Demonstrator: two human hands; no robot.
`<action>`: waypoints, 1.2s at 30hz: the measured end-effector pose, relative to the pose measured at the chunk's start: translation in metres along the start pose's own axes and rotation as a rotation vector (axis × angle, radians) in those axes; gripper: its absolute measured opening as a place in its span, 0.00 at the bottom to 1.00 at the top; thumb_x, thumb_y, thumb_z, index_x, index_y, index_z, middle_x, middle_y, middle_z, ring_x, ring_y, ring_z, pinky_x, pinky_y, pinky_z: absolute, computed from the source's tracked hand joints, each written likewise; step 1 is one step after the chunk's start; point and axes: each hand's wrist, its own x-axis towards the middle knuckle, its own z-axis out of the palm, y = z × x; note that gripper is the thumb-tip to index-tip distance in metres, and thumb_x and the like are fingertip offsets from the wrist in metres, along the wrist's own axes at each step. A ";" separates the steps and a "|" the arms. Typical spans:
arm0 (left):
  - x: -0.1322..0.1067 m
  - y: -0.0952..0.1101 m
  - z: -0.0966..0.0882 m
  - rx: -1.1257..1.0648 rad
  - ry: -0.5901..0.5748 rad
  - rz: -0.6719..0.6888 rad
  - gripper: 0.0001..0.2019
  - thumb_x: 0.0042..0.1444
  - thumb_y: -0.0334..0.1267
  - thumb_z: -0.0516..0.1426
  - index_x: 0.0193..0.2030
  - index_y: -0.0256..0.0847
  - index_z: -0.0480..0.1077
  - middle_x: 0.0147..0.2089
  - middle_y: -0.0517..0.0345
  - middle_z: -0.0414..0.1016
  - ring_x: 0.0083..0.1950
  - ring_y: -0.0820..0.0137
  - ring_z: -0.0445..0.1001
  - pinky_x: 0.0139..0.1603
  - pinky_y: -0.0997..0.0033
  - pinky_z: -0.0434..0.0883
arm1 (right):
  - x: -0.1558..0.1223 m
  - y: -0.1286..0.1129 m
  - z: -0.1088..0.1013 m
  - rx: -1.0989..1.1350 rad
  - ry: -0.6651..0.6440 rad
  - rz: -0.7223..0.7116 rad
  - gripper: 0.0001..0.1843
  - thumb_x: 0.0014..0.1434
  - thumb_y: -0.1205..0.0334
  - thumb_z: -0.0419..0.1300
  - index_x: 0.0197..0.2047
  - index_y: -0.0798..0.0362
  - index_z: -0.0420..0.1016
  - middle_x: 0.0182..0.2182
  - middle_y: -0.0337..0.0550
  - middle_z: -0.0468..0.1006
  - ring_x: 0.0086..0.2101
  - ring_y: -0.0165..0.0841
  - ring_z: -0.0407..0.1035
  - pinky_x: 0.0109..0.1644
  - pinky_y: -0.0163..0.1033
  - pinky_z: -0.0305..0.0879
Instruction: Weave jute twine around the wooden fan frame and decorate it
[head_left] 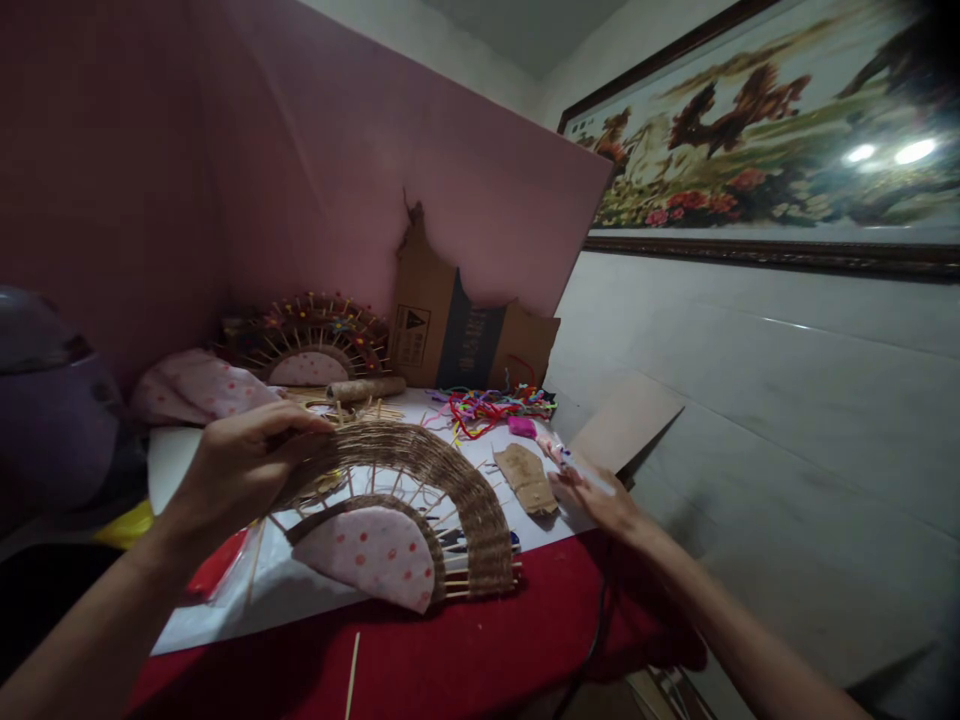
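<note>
In my left hand (247,455) is a half-round woven fan (420,455), pinched by its upper left edge. The fan has a brown twine band over thin wooden sticks, and a pale half-disc of red-dotted cloth (375,552) at its centre. It is tilted above the white sheet and the front of the table. Off to the right, my right hand (592,495) is closed around what looks like a glue gun (556,452), pale with a clear stick; it is partly blurred and hidden by the fingers. A dark cord (600,620) hangs below that hand.
A torn cardboard piece (525,478) lies beside my right hand. Behind are colourful pipe cleaners (495,408), a twine roll (365,388), a standing cardboard box (480,345) and a second decorated fan (307,335). Red cloth (480,650) covers the front edge; one loose stick (352,675) lies there.
</note>
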 end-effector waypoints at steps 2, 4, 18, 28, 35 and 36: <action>0.000 0.000 0.000 -0.007 0.007 0.006 0.06 0.46 0.40 0.60 0.30 0.42 0.75 0.28 0.61 0.76 0.28 0.72 0.72 0.25 0.76 0.67 | -0.010 0.003 0.003 -0.171 -0.053 -0.075 0.13 0.57 0.54 0.51 0.40 0.53 0.68 0.28 0.45 0.74 0.30 0.37 0.68 0.31 0.37 0.57; 0.000 -0.001 0.001 -0.015 0.007 0.018 0.06 0.46 0.40 0.60 0.30 0.42 0.75 0.28 0.61 0.76 0.28 0.72 0.72 0.26 0.76 0.67 | -0.018 0.005 0.006 -0.317 -0.126 -0.160 0.14 0.60 0.58 0.46 0.42 0.55 0.67 0.34 0.49 0.74 0.33 0.37 0.68 0.35 0.38 0.57; -0.003 0.005 0.001 0.006 -0.050 0.071 0.04 0.51 0.33 0.57 0.31 0.39 0.73 0.31 0.57 0.76 0.32 0.70 0.72 0.31 0.73 0.67 | 0.011 -0.139 -0.025 0.060 0.137 -0.675 0.09 0.58 0.67 0.51 0.38 0.52 0.71 0.40 0.48 0.72 0.43 0.38 0.65 0.48 0.45 0.60; -0.006 0.011 0.001 -0.002 -0.039 0.143 0.04 0.53 0.32 0.56 0.31 0.40 0.72 0.30 0.57 0.74 0.32 0.72 0.71 0.32 0.73 0.66 | 0.034 -0.239 0.020 -0.062 0.108 -0.968 0.11 0.54 0.60 0.59 0.40 0.55 0.71 0.45 0.50 0.69 0.49 0.42 0.57 0.49 0.48 0.55; -0.008 0.008 0.004 0.010 -0.013 0.199 0.04 0.52 0.30 0.56 0.34 0.41 0.71 0.31 0.58 0.73 0.32 0.71 0.71 0.33 0.72 0.65 | 0.047 -0.242 0.018 -0.085 -0.042 -0.991 0.09 0.50 0.61 0.63 0.36 0.53 0.73 0.45 0.47 0.69 0.51 0.42 0.55 0.51 0.49 0.55; -0.008 0.008 0.004 0.017 -0.005 0.197 0.04 0.52 0.29 0.56 0.34 0.41 0.70 0.31 0.58 0.73 0.32 0.71 0.70 0.32 0.72 0.65 | 0.048 -0.243 0.016 -0.074 -0.051 -0.990 0.09 0.49 0.62 0.63 0.36 0.53 0.73 0.45 0.47 0.69 0.51 0.42 0.55 0.52 0.49 0.54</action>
